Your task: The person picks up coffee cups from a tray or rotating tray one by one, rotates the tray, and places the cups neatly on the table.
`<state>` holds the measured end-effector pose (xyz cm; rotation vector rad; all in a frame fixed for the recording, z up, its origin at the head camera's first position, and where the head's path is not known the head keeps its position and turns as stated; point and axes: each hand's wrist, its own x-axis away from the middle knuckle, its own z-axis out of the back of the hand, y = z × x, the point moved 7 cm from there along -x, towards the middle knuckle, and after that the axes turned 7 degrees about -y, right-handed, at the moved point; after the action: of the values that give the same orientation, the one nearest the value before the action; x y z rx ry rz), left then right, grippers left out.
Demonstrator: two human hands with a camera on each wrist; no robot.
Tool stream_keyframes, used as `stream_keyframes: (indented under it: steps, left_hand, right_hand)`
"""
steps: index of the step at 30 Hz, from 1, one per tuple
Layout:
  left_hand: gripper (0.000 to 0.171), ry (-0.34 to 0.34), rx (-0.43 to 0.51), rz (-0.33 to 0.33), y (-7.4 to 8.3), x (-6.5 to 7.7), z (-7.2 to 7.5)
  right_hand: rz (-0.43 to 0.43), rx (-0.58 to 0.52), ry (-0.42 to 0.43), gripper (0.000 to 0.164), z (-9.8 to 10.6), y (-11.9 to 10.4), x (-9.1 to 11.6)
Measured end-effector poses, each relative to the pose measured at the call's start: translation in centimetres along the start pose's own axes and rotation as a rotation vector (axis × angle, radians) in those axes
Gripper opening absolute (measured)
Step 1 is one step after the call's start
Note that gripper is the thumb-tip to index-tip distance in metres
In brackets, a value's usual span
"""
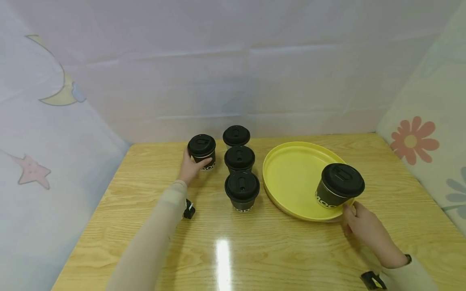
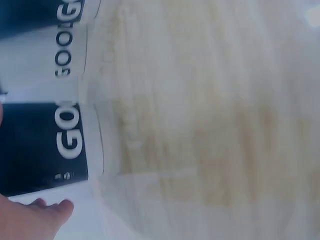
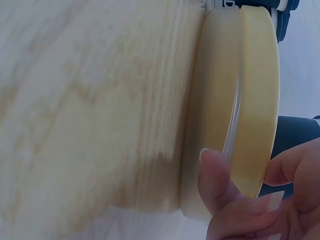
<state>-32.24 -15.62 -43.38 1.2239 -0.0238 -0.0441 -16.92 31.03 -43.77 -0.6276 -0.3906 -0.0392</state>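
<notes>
My left hand (image 1: 192,166) is wrapped around a black lidded coffee cup (image 1: 202,150) on the wooden table, thumb across its front. In the left wrist view, that cup's printed side (image 2: 45,147) shows beside my fingertips (image 2: 47,215). My right hand (image 1: 365,228) grips the near right rim of a round yellow tray (image 1: 295,178). In the right wrist view, thumb and fingers (image 3: 215,175) lie on either side of the tray's edge (image 3: 255,100). Another lidded cup (image 1: 336,188) stands on the tray close to that hand.
Three more lidded cups form a column between the left hand and the tray: a back one (image 1: 236,135), a middle one (image 1: 239,158) and a front one (image 1: 242,190). The wooden table (image 1: 255,250) meets a pale cloth backdrop (image 1: 218,81) behind and at both sides.
</notes>
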Motion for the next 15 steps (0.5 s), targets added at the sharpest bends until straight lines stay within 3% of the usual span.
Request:
stream_keyframes:
  steps: [8,15]
  left_hand:
    - [0.116,0.169,-0.029,0.098,0.3,0.7,-1.9]
    - [0.118,0.294,-0.055,0.162,0.6,0.9,-2.1]
  right_hand:
    - [0.0,0.0,-0.004,0.05,0.2,0.1,-0.1]
    - [-0.01,-0.004,-0.021,0.049,0.0,0.1,-0.2]
